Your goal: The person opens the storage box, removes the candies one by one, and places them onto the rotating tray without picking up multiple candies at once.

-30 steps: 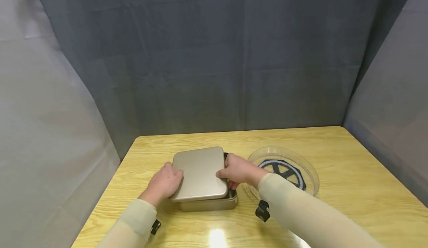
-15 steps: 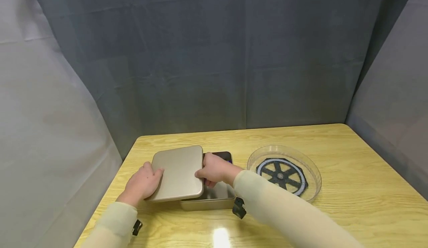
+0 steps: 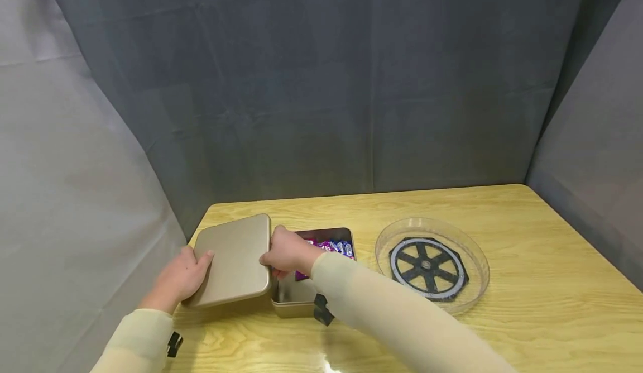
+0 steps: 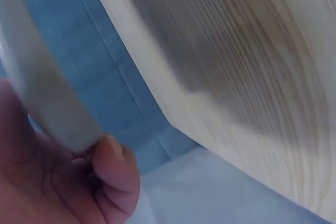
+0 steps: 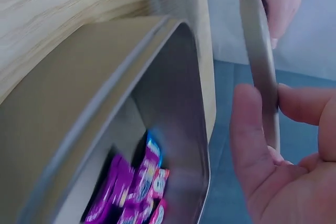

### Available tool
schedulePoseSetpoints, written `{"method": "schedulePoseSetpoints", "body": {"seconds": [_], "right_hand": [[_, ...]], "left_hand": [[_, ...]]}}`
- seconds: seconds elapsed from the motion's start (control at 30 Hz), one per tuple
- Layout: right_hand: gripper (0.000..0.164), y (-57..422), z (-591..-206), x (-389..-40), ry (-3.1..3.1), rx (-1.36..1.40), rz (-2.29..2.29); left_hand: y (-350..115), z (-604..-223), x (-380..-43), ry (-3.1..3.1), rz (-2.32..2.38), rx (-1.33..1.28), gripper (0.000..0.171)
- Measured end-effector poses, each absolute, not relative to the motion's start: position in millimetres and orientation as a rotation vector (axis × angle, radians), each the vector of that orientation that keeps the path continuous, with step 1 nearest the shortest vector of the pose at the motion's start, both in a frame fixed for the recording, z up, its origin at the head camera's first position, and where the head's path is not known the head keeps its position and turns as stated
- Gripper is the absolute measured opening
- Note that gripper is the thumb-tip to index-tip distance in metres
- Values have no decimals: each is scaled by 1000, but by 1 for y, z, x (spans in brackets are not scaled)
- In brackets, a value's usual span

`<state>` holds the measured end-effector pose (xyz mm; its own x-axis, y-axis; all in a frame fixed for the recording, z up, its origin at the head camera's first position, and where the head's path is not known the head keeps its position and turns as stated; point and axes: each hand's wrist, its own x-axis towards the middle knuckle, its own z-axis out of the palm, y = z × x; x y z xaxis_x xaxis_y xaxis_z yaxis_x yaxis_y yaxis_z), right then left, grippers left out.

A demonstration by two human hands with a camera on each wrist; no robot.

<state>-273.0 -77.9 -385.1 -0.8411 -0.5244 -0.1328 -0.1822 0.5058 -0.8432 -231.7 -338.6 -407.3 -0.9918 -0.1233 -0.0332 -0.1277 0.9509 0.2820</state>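
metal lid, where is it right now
In the head view, the lid is left of centre, held above the table between the left hand and right hand, just left of the open tin.

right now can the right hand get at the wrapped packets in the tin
Probably not yet: the right hand is pinching the lid, so it isn't free. Otherwise the way looks clear: the lid is off to the left, leaving the wrapped packets in the tin uncovered.
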Motion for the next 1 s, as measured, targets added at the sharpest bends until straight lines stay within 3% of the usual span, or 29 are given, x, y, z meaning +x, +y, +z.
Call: {"method": "schedulePoseSetpoints", "body": {"seconds": [0.3, 0.53, 0.77, 1.0], "right_hand": [[26, -116, -396, -271, 2505, -649, -1148], [58, -137, -399, -268, 2703, -778, -668], [46, -150, -412, -258, 2799, -834, -193], [55, -166, -431, -245, 2843, -811, 41]], "left_hand": [[-367, -406, -227, 3039, 407, -354, 86], [-382, -415, -232, 3011, 358, -388, 84], [-382, -434, -242, 2958, 375, -412, 82], [-387, -447, -241, 2933, 428, -416, 78]]}}
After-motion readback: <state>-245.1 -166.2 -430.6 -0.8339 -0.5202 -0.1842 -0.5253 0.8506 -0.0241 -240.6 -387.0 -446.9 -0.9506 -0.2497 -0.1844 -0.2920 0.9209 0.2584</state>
